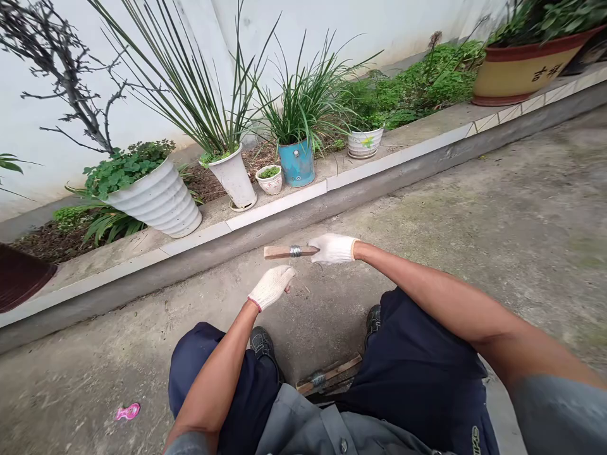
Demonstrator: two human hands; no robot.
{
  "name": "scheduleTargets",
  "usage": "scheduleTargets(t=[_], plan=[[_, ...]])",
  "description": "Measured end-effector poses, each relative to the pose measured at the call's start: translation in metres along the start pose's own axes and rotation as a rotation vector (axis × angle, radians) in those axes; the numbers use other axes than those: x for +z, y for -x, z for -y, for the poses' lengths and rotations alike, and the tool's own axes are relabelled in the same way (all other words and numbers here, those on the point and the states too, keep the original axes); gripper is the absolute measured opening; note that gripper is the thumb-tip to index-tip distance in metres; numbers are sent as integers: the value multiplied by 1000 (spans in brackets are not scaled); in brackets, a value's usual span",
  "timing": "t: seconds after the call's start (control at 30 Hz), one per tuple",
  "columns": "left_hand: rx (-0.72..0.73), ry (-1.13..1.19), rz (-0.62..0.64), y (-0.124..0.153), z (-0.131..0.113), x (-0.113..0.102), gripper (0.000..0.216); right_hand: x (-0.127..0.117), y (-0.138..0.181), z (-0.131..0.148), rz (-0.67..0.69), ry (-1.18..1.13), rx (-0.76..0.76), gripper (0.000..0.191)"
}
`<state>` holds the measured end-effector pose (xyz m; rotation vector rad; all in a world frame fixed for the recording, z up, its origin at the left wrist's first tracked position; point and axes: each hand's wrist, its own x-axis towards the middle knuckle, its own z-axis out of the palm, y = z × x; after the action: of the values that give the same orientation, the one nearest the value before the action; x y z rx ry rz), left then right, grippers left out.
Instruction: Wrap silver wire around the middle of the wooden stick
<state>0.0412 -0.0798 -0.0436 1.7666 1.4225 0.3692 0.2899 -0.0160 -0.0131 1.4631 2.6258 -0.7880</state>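
A short wooden stick [277, 252] lies level in the air above the concrete, its middle wound with silvery wire [295, 251]. My right hand [334, 248], in a white knitted glove, grips the stick's right end. Just below and left of the coil is my left hand [272, 286], gloved too, its fingers closed in a pinch. A faint thin strand of wire seems to run down from the coil to those fingertips. Between my legs on the ground lie more wooden pieces [348, 364] with another wire coil [318, 379], partly hidden by my clothes.
A low tiled ledge [275, 212] crosses in front, bearing a white ribbed pot [164, 199], a tall white pot [234, 180], a blue pot [297, 165] and a large yellow pot [516, 72]. A pink object [128, 412] lies on the concrete at lower left.
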Motion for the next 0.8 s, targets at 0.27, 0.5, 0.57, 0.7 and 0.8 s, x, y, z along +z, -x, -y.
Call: scheduleTargets(t=[0.27,0.5,0.57,0.7,0.8], plan=[[54,-120,69,5,-2,2,35,3,-13,2,-145,308,230,25],[169,-337,21,8,-3,-4,34,12,-4,7,212,447,15,30],[169,-329,9,10,-6,-6,35,16,-1,3,272,412,-106,29],[112,-259,25,11,-10,-11,38,15,2,-5,317,276,-207,22],[118,-205,48,9,-10,-15,41,9,6,-9,301,139,-235,16]])
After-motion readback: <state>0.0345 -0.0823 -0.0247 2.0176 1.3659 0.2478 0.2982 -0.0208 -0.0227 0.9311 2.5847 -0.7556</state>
